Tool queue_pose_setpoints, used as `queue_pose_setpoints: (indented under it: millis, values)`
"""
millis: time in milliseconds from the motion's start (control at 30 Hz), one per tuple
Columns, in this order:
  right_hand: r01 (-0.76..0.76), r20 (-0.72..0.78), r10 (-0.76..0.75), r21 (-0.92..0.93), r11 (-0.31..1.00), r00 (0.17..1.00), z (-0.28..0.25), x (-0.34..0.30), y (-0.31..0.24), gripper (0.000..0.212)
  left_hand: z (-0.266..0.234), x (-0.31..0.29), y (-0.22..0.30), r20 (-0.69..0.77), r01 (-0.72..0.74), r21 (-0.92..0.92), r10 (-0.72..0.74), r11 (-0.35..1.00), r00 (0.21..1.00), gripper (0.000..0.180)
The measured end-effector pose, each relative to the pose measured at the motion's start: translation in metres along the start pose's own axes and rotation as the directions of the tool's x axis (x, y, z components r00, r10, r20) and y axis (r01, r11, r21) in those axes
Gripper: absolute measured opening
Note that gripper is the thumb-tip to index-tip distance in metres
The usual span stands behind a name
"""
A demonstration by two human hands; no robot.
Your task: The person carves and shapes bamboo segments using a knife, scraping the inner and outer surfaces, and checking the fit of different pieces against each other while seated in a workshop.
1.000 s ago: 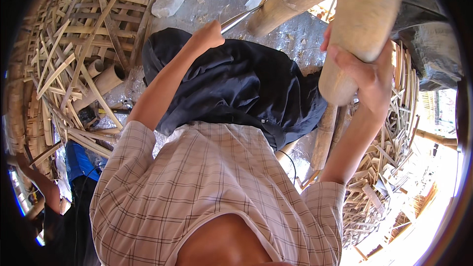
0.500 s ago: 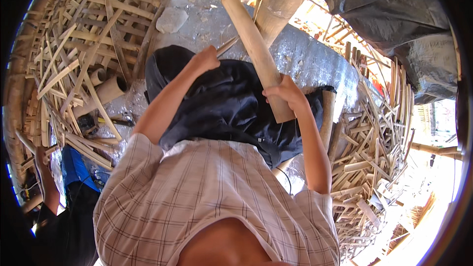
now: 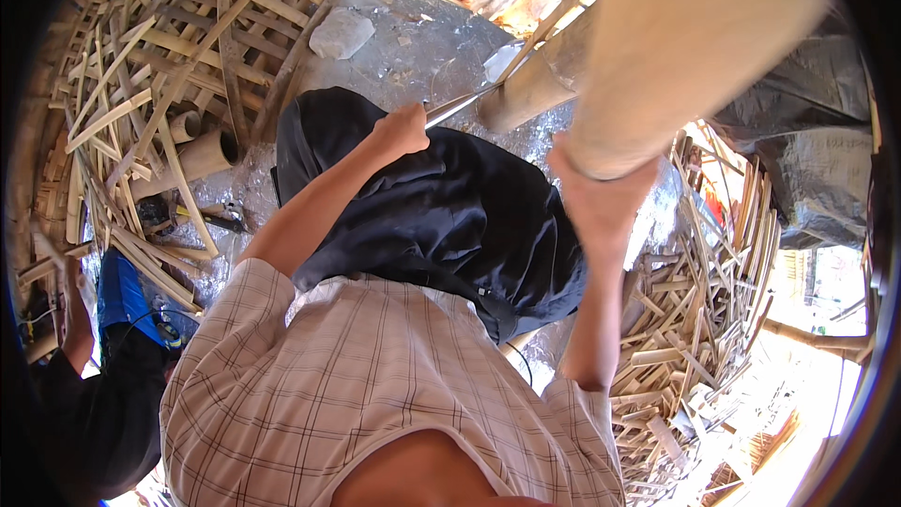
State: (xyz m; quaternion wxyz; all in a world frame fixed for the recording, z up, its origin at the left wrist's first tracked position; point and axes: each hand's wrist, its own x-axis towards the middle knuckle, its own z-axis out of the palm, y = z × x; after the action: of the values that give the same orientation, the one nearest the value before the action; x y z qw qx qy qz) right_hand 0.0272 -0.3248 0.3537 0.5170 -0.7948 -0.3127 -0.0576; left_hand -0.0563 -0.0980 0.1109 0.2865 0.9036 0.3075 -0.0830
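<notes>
My left hand (image 3: 404, 129) is closed round the handle of a knife, above my left thigh. The knife's blade (image 3: 455, 107) points right, and its tip meets or overlaps a wide bamboo piece (image 3: 533, 92); I cannot tell whether they touch. On the right, my right hand (image 3: 605, 192) grips the lower end of a thick bamboo piece (image 3: 690, 47). This bamboo is raised close to the camera, blurred, and runs out of the top of the view. It hides part of the wide piece behind it.
Woven bamboo lattice (image 3: 249, 19) and loose strips lie at left, beside short bamboo tubes (image 3: 211, 155). A pale stone (image 3: 342, 33) rests on the grey sheet (image 3: 404, 23). Cut bamboo strips (image 3: 680, 347) are heaped at right. Another person's dark sleeve (image 3: 122, 413) shows at lower left.
My right hand has lifted the bamboo piece up toward the camera and swung it right. The knife hand has moved slightly right. The whole view has shifted a little.
</notes>
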Motion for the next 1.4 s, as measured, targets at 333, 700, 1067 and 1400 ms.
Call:
queue_pose_setpoints:
  millis: [333,700,1067,1400]
  values:
    - [-0.393,0.446,0.726,-0.629,0.670,0.523,0.060,-0.114,0.264,0.093,0.038,-0.002,-0.029,0.136,-0.060,0.368,0.010,0.928,0.991,0.027]
    - [-0.596,0.368,0.694,-0.355,0.720,0.619,0.029,-0.107,0.218,0.081,0.027,0.005,-0.036,0.187,0.023,0.300,-0.082,0.954,0.979,0.034]
    - [-0.778,0.096,0.844,-0.346,0.525,0.527,-0.021,-0.008,0.375,0.047,0.028,0.014,-0.031,0.222,0.084,0.333,-0.165,0.939,0.961,0.038]
    - [-0.739,-0.093,0.742,-0.239,0.630,0.664,0.010,-0.114,0.436,0.060,0.028,0.016,-0.043,0.234,0.055,0.255,-0.116,0.965,0.965,0.037]
